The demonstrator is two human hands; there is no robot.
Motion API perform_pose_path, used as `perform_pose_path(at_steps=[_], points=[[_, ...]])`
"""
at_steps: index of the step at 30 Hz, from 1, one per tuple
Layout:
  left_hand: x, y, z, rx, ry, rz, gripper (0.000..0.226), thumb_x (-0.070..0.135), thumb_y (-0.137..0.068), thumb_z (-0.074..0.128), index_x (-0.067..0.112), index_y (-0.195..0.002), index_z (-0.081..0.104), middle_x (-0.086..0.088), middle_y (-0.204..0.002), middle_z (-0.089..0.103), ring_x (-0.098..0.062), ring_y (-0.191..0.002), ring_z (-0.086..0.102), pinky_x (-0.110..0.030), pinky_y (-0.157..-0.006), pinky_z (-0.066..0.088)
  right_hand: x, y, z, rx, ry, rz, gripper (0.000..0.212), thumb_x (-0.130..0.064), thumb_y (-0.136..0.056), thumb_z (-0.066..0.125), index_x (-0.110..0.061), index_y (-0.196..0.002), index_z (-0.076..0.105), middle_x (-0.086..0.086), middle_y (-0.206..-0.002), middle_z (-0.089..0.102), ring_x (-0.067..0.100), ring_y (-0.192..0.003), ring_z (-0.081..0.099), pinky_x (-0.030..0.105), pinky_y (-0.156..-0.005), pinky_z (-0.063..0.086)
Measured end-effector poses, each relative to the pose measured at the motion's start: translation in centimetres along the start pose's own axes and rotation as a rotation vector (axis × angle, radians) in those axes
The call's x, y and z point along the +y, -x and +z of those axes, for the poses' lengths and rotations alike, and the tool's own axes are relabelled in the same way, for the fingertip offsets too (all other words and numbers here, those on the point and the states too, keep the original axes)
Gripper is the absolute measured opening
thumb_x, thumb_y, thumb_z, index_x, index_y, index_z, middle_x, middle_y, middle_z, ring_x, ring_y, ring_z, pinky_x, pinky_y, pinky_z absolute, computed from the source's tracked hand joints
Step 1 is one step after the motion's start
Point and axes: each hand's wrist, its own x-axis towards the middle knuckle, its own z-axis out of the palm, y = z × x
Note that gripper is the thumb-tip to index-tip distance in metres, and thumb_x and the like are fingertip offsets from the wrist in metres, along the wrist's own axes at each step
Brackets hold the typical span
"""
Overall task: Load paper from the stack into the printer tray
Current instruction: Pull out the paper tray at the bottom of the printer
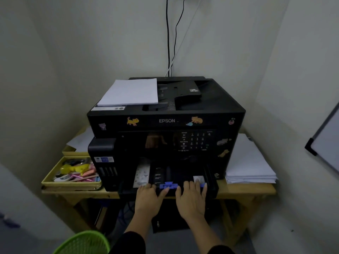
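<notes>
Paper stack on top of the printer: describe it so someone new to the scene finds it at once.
Find the black printer on the wooden table. The paper stack lies flat on the printer's lid, at its back left corner. Unlike the larger white pile on the table to the printer's right, it is a thin, neat, squared stack up on the machine itself.

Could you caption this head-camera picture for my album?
Both hands, left hand and right hand, rest on the printer tray; paper waits on top.
</notes>
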Motion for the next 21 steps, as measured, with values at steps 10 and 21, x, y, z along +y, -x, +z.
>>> perform_pose_path(at_steps=[10, 21], points=[[-0.1, 5.5, 0.1, 0.02, -0.017, -0.021, 0.056, 0.059, -0.094, 0.034, 0.013, -0.101, 0.065, -0.003, -0.105, 0.067, -0.017, -0.107, 0.058, -0.029, -0.103, 0.037, 0.7, 4.9, -1.7, -0.114, -0.022, 0.02, 0.044, -0.039, -0.099, 0.027, -0.019, -0.131, 0.049, 0.008, -0.136, 0.057, 0.027, -0.147, 0.02, 0.05, -0.12, 0.004], [-0.6, 9.2, 0.9, 0.015, -0.084, 0.019, 0.057, 0.061, -0.094, 0.029, 0.017, -0.102, 0.063, -0.001, -0.105, 0.068, -0.015, -0.105, 0.059, -0.03, -0.105, 0.038, 1.2, 8.9, -2.2, -0.123, -0.002, 0.056, 0.052, -0.04, -0.099, 0.025, -0.018, -0.143, 0.042, 0.006, -0.147, 0.047, 0.024, -0.149, 0.014, 0.047, -0.121, 0.003]])
